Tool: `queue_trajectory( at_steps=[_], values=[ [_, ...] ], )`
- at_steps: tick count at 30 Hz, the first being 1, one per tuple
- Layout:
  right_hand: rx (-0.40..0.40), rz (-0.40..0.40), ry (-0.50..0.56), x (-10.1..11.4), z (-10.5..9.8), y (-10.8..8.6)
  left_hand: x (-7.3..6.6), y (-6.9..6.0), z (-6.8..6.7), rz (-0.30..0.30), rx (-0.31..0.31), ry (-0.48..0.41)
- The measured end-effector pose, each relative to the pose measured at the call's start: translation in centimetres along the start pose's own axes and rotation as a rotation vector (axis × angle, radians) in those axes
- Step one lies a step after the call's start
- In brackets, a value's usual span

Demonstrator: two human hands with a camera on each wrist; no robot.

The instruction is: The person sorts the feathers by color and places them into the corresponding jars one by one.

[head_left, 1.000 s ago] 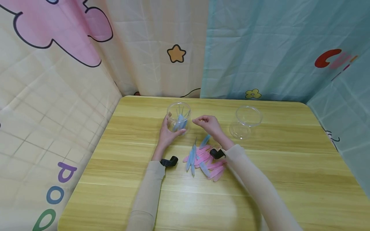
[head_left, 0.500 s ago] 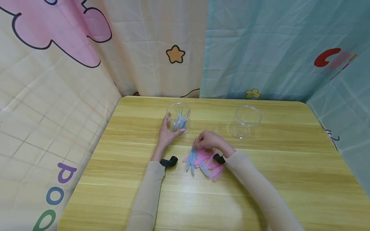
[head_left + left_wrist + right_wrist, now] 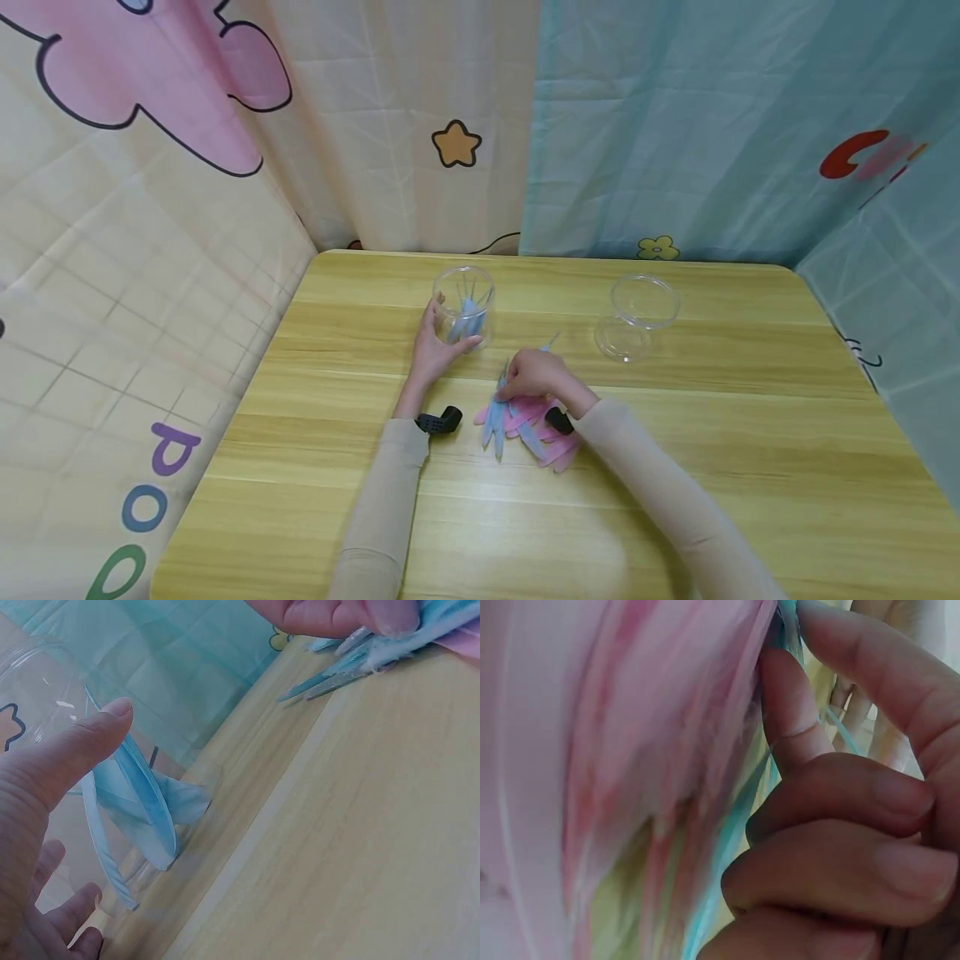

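Note:
My left hand (image 3: 435,348) holds a clear plastic cup (image 3: 487,293) at the back of the table, thumb on one side and fingers round the other. Inside the cup stand several blue feathers (image 3: 146,802), quills upward. My right hand (image 3: 538,373) is down over a loose pile of pink feathers (image 3: 558,454) and blue feathers (image 3: 490,425) in front of the cup. In the right wrist view its thumb and forefinger pinch a blue feather (image 3: 789,621), while the other fingers curl into the palm. Part of the pile is hidden under this hand.
A second clear plastic cup (image 3: 647,312) stands at the back right of the wooden table (image 3: 750,433). Printed curtains (image 3: 637,133) hang behind the table and at both sides. Each wrist wears a small black camera (image 3: 440,420).
My right hand has come from beside the left cup down and toward me onto the feather pile, and has shifted slightly there since. My left hand keeps its hold on the cup.

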State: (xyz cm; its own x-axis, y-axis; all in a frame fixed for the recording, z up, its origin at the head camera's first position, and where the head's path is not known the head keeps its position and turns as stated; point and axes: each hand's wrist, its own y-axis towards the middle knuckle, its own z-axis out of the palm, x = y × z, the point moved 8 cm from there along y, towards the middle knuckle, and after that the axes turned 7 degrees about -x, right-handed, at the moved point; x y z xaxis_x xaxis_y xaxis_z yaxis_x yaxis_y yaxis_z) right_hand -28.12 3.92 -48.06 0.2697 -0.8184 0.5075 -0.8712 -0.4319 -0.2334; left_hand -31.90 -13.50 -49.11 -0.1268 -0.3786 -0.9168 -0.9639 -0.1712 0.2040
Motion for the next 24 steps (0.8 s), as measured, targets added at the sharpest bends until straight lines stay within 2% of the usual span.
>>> queue_trajectory(
  at_steps=[12,17,24],
  values=[
    [0.022,-0.002,0.163,-0.8,0.6,0.2,-0.1,0.0,0.0,0.012,0.003,-0.012],
    [0.014,-0.021,0.284,-1.0,-0.2,0.4,-0.1,0.0,0.0,0.015,-0.002,-0.010],
    [-0.053,-0.029,0.408,-1.0,-1.9,0.5,0.0,0.0,0.0,0.013,-0.002,-0.021]
  ],
)
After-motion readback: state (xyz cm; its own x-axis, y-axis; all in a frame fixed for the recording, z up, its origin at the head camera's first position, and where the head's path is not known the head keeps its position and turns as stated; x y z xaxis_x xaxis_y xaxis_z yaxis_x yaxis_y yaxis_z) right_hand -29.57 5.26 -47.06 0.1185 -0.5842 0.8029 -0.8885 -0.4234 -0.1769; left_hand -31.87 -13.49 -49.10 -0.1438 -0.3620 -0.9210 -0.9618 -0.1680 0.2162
